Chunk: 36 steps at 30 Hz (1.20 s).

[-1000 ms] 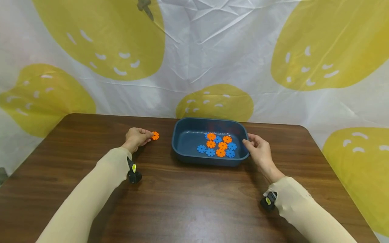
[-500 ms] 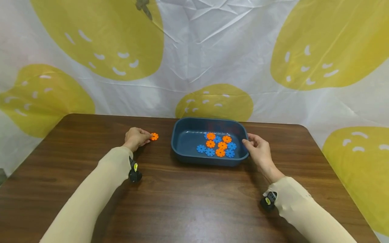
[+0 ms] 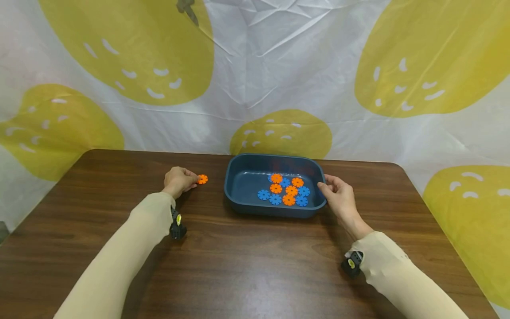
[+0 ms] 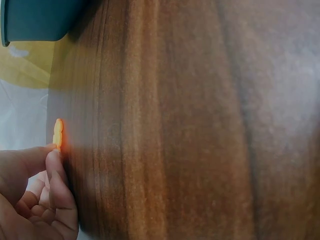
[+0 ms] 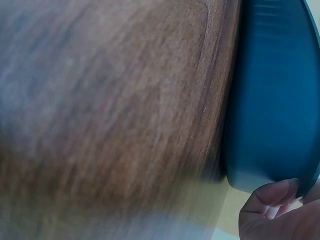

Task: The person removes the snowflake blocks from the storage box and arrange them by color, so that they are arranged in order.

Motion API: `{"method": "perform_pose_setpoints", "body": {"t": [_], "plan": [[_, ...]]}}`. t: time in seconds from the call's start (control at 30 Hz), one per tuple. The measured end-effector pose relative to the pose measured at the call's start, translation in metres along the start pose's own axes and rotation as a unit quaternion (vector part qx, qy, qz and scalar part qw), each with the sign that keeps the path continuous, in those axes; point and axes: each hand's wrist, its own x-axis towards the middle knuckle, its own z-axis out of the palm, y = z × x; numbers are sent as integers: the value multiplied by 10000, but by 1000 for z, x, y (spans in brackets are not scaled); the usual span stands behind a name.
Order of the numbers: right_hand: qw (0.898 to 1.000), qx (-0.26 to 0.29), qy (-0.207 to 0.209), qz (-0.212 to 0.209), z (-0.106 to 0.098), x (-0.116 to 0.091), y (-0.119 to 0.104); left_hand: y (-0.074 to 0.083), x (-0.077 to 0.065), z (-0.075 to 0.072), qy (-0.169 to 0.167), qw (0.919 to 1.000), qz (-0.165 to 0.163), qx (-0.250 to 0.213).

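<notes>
Between thumb and fingertips my left hand (image 3: pixel 179 180) pinches an orange notched disc (image 3: pixel 202 179), left of the bin. The left wrist view shows the same disc (image 4: pixel 58 134) edge-on, close over the tabletop. My right hand (image 3: pixel 339 196) grips the right end of a dark blue rectangular bin (image 3: pixel 271 212), thumb over the rim. In the right wrist view the fingers (image 5: pixel 272 195) curl at the bin's end wall. Inside the bin lie several orange discs (image 3: pixel 297 182) and several blue discs (image 3: pixel 264 195), some overlapping, mostly toward its right half.
The bin stands near the far edge of a brown wood-grain table (image 3: pixel 247 266). A white cloth with yellow fruit shapes (image 3: pixel 280 133) hangs right behind that edge. Each wrist carries a small black camera (image 3: pixel 177 225) on a strap.
The left hand and its orange disc have shifted very slightly left and down, then stayed still. The right hand and the bin hold their place.
</notes>
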Motion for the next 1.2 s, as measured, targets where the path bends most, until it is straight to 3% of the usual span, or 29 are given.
{"method": "perform_pose_setpoints", "body": {"t": [0.3, 0.6, 0.7, 0.97, 1.2], "plan": [[10000, 24, 22, 5, 1, 1, 2, -1, -2, 0, 98, 9995, 104, 279], [9999, 115, -63, 70, 2, -1, 2, -5, -7, 0, 56, 9998, 126, -144], [9998, 128, -94, 97, 1, -2, 1, -3, -10, 1, 108, 9992, 318, -214], [10000, 44, -53, 61, 0, -1, -1, 21, -19, 17, 183, 9905, 1064, -847], [9999, 44, -57, 86, -1, -1, -2, 52, -36, 37, 61, 9792, 1519, -1342]]}}
